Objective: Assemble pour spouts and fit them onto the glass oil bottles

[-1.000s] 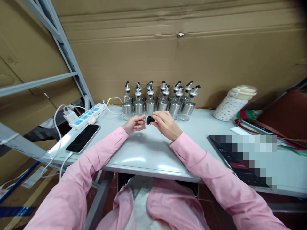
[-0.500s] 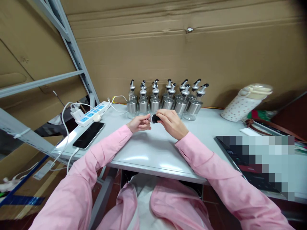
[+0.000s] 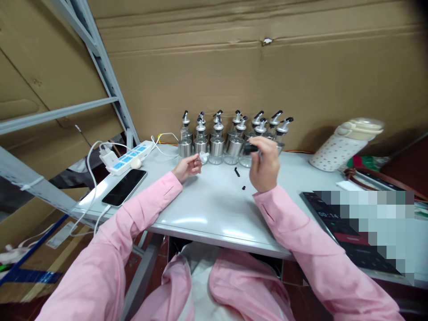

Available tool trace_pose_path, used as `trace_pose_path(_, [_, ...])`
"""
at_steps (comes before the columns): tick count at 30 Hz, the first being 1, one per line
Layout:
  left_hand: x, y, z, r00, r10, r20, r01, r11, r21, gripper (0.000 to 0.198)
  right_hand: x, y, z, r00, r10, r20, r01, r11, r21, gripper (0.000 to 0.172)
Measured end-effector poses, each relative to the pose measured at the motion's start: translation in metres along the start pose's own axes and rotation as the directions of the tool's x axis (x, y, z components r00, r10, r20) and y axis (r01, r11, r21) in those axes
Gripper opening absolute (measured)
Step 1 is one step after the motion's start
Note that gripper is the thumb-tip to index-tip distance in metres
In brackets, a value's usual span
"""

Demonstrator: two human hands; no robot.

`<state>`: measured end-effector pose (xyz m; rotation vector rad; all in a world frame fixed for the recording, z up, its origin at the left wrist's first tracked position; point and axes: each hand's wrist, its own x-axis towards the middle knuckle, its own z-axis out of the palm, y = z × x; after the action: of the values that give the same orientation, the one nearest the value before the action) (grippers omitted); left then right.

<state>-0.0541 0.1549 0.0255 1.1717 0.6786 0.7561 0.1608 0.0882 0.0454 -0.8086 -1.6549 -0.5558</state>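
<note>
The left hand (image 3: 187,168) pinches a pale top (image 3: 203,157), the right hand (image 3: 266,164) curls round a black plug (image 3: 250,148); gentle holding should work best.

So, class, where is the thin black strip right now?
In the head view, the thin black strip lies on the table between the left hand and right hand, nearer the right, beyond the tiny black piece.

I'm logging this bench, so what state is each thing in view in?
Light pourer piece: held in left hand
Black part: held in right hand
Black lever: lying loose on table
Tiny black piece: lying loose
Bottles: upright, pourers fitted
Phone: flat, screen dark
Power strip: charger plugged in
Flask: lid on
Tablet: screen lit
</note>
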Motion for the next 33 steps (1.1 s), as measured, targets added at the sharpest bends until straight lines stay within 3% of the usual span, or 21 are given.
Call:
trace_pose_path(2, [0.003,-0.005,-0.005,0.985,0.153,-0.079,-0.139,0.977,0.161,0.038,0.002,0.0,-0.004,0.997,0.082,-0.005,-0.082,0.996,-0.023,0.027])
trace_pose_path(5, [0.005,-0.016,-0.007,0.94,0.34,-0.038,-0.279,0.824,0.493,0.025,-0.001,0.001,-0.001,0.978,0.067,0.195,-0.073,0.997,0.025,0.03])
trace_pose_path(7, [0.004,-0.023,-0.007,0.922,0.387,0.017,-0.289,0.658,0.695,0.018,-0.005,0.001,0.004,0.954,0.065,0.294,-0.091,0.993,0.075,0.03])
trace_pose_path(9, [0.002,-0.026,-0.007,0.909,0.407,0.083,-0.273,0.434,0.859,0.017,-0.009,0.002,0.008,0.935,0.088,0.342,-0.135,0.984,0.116,0.028])
trace_pose_path(12, [0.0,-0.025,-0.009,0.895,0.397,0.201,-0.268,0.12,0.956,0.016,-0.015,0.002,0.013,0.885,0.088,0.458,-0.185,0.968,0.172,0.02])
trace_pose_path(14, [0.0,-0.024,-0.009,0.895,0.379,0.236,-0.264,0.023,0.964,0.016,-0.019,0.0,0.017,0.822,0.043,0.568,-0.193,0.959,0.207,0.018])
trace_pose_path(21, [0.0,-0.029,-0.009,0.916,0.346,0.203,-0.214,-0.006,0.977,0.019,-0.028,-0.027,0.025,0.556,-0.061,0.829,-0.242,0.942,0.231,0.027])
trace_pose_path(23, [0.0,-0.031,-0.009,0.916,0.351,0.193,-0.208,0.005,0.978,0.024,-0.02,-0.044,0.01,0.501,-0.07,0.862,-0.215,0.956,0.202,0.031])
trace_pose_path(27, [0.001,-0.032,-0.01,0.919,0.342,0.196,-0.213,0.012,0.977,0.025,0.004,-0.061,-0.048,0.469,0.022,0.883,-0.12,0.992,0.039,0.031])
trace_pose_path(30, [0.003,-0.034,-0.012,0.918,0.346,0.194,-0.213,0.02,0.977,0.025,0.015,-0.019,-0.1,0.421,0.176,0.89,-0.132,0.982,-0.132,0.023])
trace_pose_path(33, [0.004,-0.034,-0.011,0.918,0.343,0.197,-0.219,0.028,0.975,0.026,0.008,0.069,-0.15,0.364,0.487,0.794,-0.139,0.871,-0.471,0.016])
